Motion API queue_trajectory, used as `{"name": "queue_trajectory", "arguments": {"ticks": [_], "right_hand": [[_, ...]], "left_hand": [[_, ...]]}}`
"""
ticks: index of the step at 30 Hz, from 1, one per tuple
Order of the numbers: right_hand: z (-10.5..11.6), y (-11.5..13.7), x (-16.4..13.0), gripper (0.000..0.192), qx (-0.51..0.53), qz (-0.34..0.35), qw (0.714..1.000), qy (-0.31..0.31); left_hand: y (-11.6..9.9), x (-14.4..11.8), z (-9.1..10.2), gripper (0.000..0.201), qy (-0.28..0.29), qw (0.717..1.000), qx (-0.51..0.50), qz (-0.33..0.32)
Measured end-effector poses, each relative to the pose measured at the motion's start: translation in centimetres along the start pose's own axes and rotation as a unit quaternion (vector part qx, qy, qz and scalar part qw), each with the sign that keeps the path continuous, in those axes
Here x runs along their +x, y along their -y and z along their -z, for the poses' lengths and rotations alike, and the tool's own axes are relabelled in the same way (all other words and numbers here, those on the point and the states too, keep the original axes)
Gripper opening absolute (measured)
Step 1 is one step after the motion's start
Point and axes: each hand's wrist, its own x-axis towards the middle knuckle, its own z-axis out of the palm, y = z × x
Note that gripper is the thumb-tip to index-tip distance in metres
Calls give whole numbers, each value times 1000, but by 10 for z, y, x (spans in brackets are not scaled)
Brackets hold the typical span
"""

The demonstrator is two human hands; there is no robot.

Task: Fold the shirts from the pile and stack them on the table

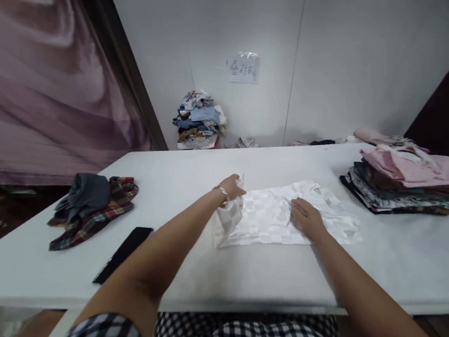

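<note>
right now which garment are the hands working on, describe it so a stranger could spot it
On the white table, look at the middle, between the plaid pile on the left and the tall folded stack on the right. The white checked shirt lies flat there, its left edge lifted by the left hand, the right hand pressing it. It alone is white.

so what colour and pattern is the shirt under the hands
White, with a faint woven check; the shirt shows best in the head view.

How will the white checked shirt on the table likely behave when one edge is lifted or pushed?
The white checked shirt will probably be floppy: the edge pinched by the left hand droops and folds over. It looks thin and light, lying flat under the right hand. If pushed, it would likely bunch up rather than slide across the white table.
</note>
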Motion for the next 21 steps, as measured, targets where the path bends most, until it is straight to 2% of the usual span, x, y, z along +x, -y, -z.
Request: {"name": "queue_trajectory", "arguments": {"ticks": [3, 5, 7, 10, 12, 14, 17, 21], "right_hand": [[8, -3, -2, 36, 36, -54, 998, -16], [12, -3, -2, 36, 47, -78, 996, -19], [14, -2, 0, 35, 49, -83, 995, -23], [14, 1, 3, 31, 45, -56, 997, -36], [13, 4, 5, 28, 45, -34, 997, -43], [11, 6, 5, 27, 48, -25, 997, -46], [10, 11, 5, 25, 47, -25, 997, -48], [16, 14, 5, 27, 18, -17, 997, -76]], "left_hand": [[-19, 5, -37, 80, 39, 998, -43, 12], [-15, 5, -48, 72, 34, 997, -62, 16], [2, 3, -47, 63, 3, 998, -65, 27], [38, -4, -32, 62, -42, 995, -42, 79], [60, -10, -25, 62, -42, 990, -25, 129], [73, -16, -26, 53, -23, 986, -19, 165], [76, -18, -38, 38, -2, 984, -19, 175], [69, -15, -45, 23, -36, 989, -17, 140]]}}
